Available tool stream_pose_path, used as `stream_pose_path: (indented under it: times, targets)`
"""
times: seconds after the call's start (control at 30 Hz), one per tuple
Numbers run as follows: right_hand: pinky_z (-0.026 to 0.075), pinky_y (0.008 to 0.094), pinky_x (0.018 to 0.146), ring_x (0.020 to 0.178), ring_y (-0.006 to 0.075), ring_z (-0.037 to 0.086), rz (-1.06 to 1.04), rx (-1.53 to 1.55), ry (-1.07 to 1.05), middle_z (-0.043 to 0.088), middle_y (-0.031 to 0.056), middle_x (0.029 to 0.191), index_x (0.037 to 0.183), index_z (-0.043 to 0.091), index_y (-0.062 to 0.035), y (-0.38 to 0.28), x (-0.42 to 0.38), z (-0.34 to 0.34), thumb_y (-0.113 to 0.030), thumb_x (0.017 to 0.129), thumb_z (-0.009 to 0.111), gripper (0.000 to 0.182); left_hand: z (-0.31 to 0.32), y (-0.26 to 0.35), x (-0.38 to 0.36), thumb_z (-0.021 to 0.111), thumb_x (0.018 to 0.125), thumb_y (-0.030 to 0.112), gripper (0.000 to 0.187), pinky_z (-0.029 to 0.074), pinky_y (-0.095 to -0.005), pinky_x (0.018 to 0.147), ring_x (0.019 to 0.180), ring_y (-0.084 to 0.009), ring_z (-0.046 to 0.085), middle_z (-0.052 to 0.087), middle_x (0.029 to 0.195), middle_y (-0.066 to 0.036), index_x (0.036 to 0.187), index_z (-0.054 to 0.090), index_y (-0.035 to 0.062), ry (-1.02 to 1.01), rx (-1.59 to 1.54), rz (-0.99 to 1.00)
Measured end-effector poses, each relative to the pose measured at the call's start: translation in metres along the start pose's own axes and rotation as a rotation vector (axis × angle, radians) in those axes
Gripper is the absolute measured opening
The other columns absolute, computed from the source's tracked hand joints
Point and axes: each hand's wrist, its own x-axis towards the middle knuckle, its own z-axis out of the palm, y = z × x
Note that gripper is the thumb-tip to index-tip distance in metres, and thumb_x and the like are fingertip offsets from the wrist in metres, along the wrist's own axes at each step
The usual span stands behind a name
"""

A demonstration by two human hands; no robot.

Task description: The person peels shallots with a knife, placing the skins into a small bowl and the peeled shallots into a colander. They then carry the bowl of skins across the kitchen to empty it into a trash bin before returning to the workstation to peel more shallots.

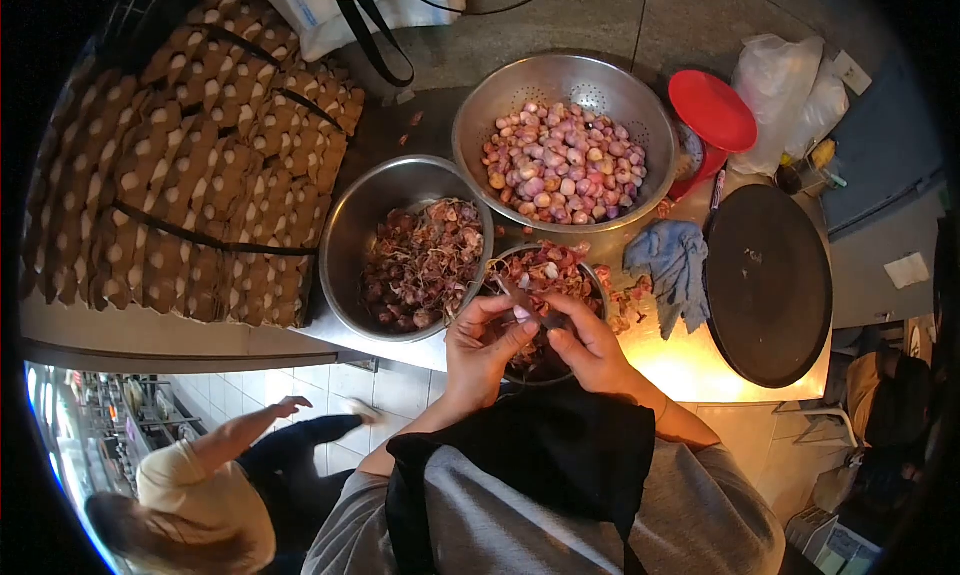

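Observation:
My left hand (485,342) and my right hand (583,347) meet over a small metal bowl (602,287) of reddish peelings. The left fingers pinch a small pale shallot (521,315). A small dark knife (540,317) lies between the hands, its handle end within the closed right fingers. To the left, a metal bowl (340,275) contains unpeeled shallots with dry roots. Behind the hands, a large metal colander (470,140) holds many pink peeled shallots (565,160).
Stacked egg trays (180,185) fill the left side. A blue cloth (670,265), round black tray (768,285), red scale (712,112) and plastic bags (780,95) are on the right. Another person (205,485) is at lower left, beyond the table.

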Motion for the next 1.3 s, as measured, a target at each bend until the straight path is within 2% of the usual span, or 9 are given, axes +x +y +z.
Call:
stream_pose_path:
  times: [0.13,0.17,0.27,0.43,0.7,0.87,0.93,1.03,1.3]
  targets:
    - [0.037,0.019,0.049,0.051,0.0091,0.042,0.225,0.52,-0.089,0.043,0.0004,0.062,0.122,0.036,-0.0058,-0.004,0.005,-0.003,-0.016,0.091,0.04,0.033,0.0,0.002,0.002,0.057,0.076,-0.007,0.036,0.044,-0.027,0.082,0.097,-0.0154,0.053,0.054,0.105,-0.01,0.109,0.045,0.0006,-0.018,0.024,0.014]
    - [0.024,0.0162,0.04,0.043,0.0045,0.029,0.306,0.561,-0.076,0.032,-0.002,0.054,0.121,0.035,-0.0076,-0.011,0.004,-0.003,-0.018,0.093,0.037,0.031,-0.001,0.001,0.002,0.056,0.077,-0.006,0.036,0.045,-0.0282,0.083,0.096,-0.0163,0.054,0.054,0.105,-0.011,0.11,0.043,0.0008,-0.015,0.008,-0.008]
    - [0.024,0.017,0.037,0.041,0.005,0.03,0.363,0.807,-0.111,0.034,-0.0023,0.052,0.121,0.036,-0.0089,-0.009,0.004,-0.008,-0.019,0.093,0.036,0.03,-0.002,0.001,0.004,0.052,0.08,-0.005,0.035,0.046,-0.0311,0.084,0.094,-0.0185,0.055,0.052,0.107,-0.012,0.113,0.04,0.0012,0.011,-0.04,-0.067]
    - [0.024,0.0167,0.037,0.041,0.0044,0.03,0.374,0.678,-0.068,0.034,-0.0028,0.053,0.122,0.036,-0.0091,-0.008,0.005,0.0,-0.02,0.093,0.036,0.032,-0.003,-0.001,0.008,0.05,0.082,-0.003,0.033,0.045,-0.0327,0.085,0.097,-0.0188,0.054,0.05,0.109,-0.011,0.113,0.04,0.001,0.071,-0.188,-0.282]
    - [0.029,0.017,0.046,0.05,0.004,0.033,0.254,0.367,0.088,0.041,-0.0026,0.063,0.13,0.03,-0.0076,-0.003,0.007,-0.01,-0.015,0.091,0.039,0.04,-0.007,0.006,0.005,0.06,0.076,0.0,0.041,0.042,-0.0262,0.083,0.091,-0.0145,0.053,0.055,0.1,-0.01,0.112,0.042,0.0018,0.07,0.377,0.131]
    - [0.029,0.0161,0.047,0.052,0.0036,0.032,0.119,0.108,-0.043,0.042,-0.0053,0.069,0.135,0.024,-0.0088,-0.01,0.0,-0.009,-0.016,0.092,0.038,0.046,-0.014,0.015,0.006,0.069,0.065,-0.001,0.06,0.04,-0.0256,0.082,0.089,-0.0152,0.055,0.06,0.088,-0.009,0.116,0.039,0.0011,0.107,1.047,0.412]
    - [0.029,0.016,0.047,0.052,0.0034,0.033,0.222,0.314,-0.132,0.04,-0.0057,0.069,0.134,0.025,-0.0082,-0.019,-0.005,-0.006,-0.016,0.092,0.038,0.045,-0.007,0.019,0.006,0.069,0.064,-0.002,0.063,0.041,-0.0254,0.08,0.087,-0.0154,0.056,0.061,0.085,-0.009,0.118,0.038,0.0013,0.127,1.194,0.486]
    - [0.028,0.0162,0.047,0.052,0.0031,0.033,0.271,0.322,-0.119,0.039,-0.0049,0.065,0.134,0.027,-0.0077,-0.017,-0.005,0.002,-0.017,0.092,0.039,0.045,-0.005,0.007,0.009,0.069,0.064,-0.002,0.067,0.044,-0.0251,0.075,0.083,-0.0153,0.057,0.061,0.086,-0.011,0.122,0.034,0.0028,0.116,0.773,0.295]
    - [0.03,0.0165,0.047,0.051,0.0037,0.032,0.229,0.214,-0.002,0.035,-0.005,0.06,0.133,0.03,-0.0101,-0.004,0.004,-0.004,-0.016,0.092,0.04,0.042,-0.005,0.006,0.006,0.065,0.068,-0.006,0.066,0.047,-0.0247,0.07,0.082,-0.0158,0.058,0.059,0.091,-0.013,0.124,0.031,0.0036,0.071,0.572,0.325]
